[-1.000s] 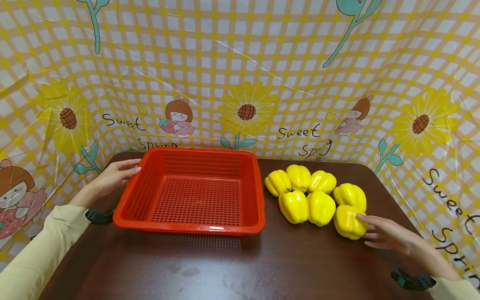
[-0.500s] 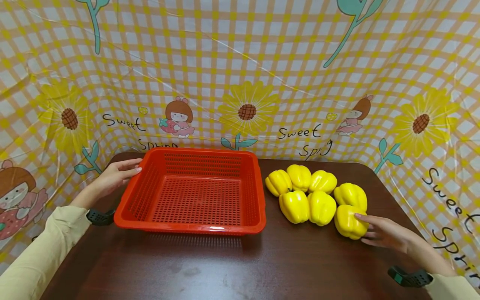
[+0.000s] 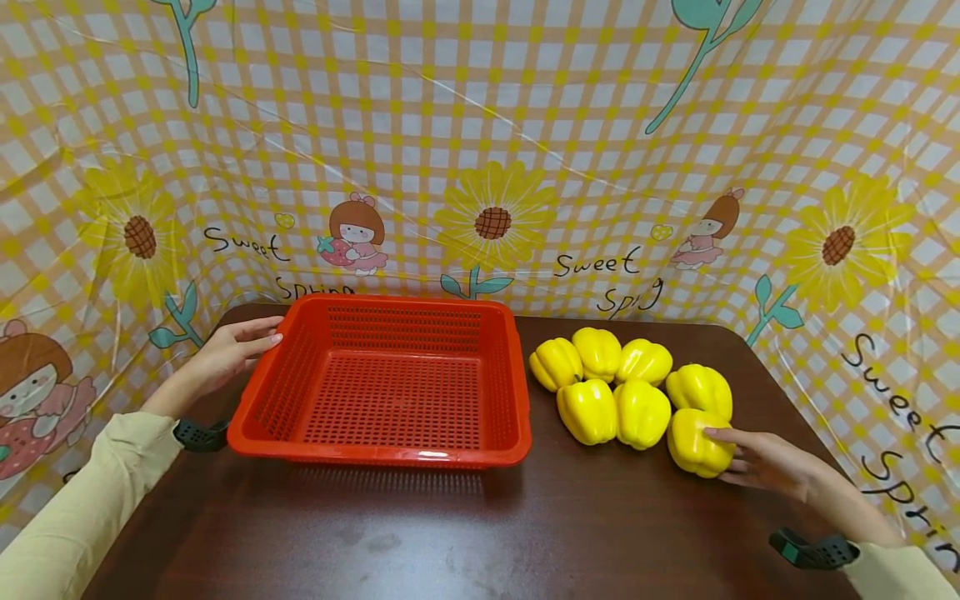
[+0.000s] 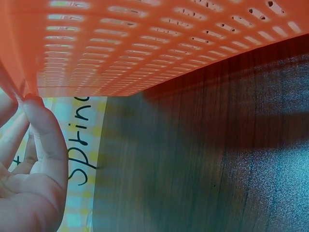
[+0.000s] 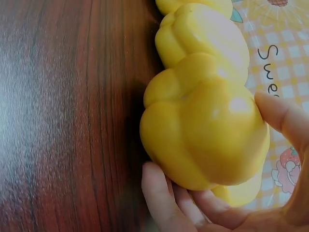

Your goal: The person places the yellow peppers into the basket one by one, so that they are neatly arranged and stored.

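Note:
A red plastic basket with slotted walls stands on the dark wooden table, nothing inside it. At its left side my left hand pinches the rim between thumb and fingers, which the left wrist view shows close up. Over on the right, my right hand holds the nearest yellow bell pepper. Its thumb lies on the upper side of that pepper, and in the right wrist view the other fingertips touch it from the opposite side. The pepper still sits among the others on the table.
Several more yellow bell peppers lie clustered between the basket and my right hand, some touching. A checked cloth with flowers and lettering hangs behind and at both sides of the table.
My right hand has shifted slightly left, its thumb reaching further over the nearest bell pepper. The left hand and the basket have stayed in place.

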A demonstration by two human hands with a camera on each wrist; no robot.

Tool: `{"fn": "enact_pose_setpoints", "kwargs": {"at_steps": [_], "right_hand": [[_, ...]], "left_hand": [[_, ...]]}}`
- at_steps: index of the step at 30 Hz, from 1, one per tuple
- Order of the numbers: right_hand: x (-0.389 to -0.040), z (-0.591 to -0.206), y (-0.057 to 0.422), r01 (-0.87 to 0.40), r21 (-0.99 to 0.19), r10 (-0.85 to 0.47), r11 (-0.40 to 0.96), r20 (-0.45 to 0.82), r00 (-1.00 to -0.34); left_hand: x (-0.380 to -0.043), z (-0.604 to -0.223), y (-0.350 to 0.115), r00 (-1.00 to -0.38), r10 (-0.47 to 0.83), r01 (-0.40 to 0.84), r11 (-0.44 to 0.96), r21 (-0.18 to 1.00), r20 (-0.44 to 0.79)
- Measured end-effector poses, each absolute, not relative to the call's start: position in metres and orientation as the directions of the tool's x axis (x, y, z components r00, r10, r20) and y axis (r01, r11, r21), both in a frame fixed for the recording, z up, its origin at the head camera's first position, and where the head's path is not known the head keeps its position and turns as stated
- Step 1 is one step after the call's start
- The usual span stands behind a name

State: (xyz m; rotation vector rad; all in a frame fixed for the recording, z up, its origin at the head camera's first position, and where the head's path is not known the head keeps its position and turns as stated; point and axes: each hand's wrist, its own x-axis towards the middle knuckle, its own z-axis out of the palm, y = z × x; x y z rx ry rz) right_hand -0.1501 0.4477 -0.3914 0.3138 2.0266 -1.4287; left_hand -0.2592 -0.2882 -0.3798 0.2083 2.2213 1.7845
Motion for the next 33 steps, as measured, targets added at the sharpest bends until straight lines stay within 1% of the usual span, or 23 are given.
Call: {"fn": "enact_pose_setpoints", "kwargs": {"at_steps": [3,10,16,21,28,33], "right_hand": [[-0.150,-0.392,0.448,0.518,-0.775,-0.173,0.361,-0.601,-0.780],[-0.147,-0.394,0.444,0.525,-0.774,-0.075,0.354,-0.583,-0.809],[-0.145,-0.394,0.444,0.510,-0.778,-0.060,0.368,-0.567,-0.822],[-0.143,-0.391,0.445,0.501,-0.776,-0.080,0.384,-0.568,-0.819],[-0.143,-0.383,0.447,0.458,-0.805,-0.191,0.377,-0.552,-0.812],[-0.140,-0.375,0.444,0.422,-0.826,-0.238,0.375,-0.525,-0.817]], "left_hand": [[-0.259,-0.380,-0.288,-0.950,0.285,-0.069,0.223,0.972,-0.132],[-0.259,-0.381,-0.288,-0.951,0.280,-0.064,0.226,0.972,-0.128],[-0.259,-0.380,-0.288,-0.951,0.282,-0.069,0.204,0.976,-0.127],[-0.260,-0.382,-0.288,-0.953,0.276,-0.069,0.200,0.977,-0.124],[-0.260,-0.383,-0.287,-0.960,0.256,-0.071,0.189,0.979,-0.119],[-0.258,-0.383,-0.287,-0.960,0.251,-0.074,0.190,0.979,-0.122]]}}
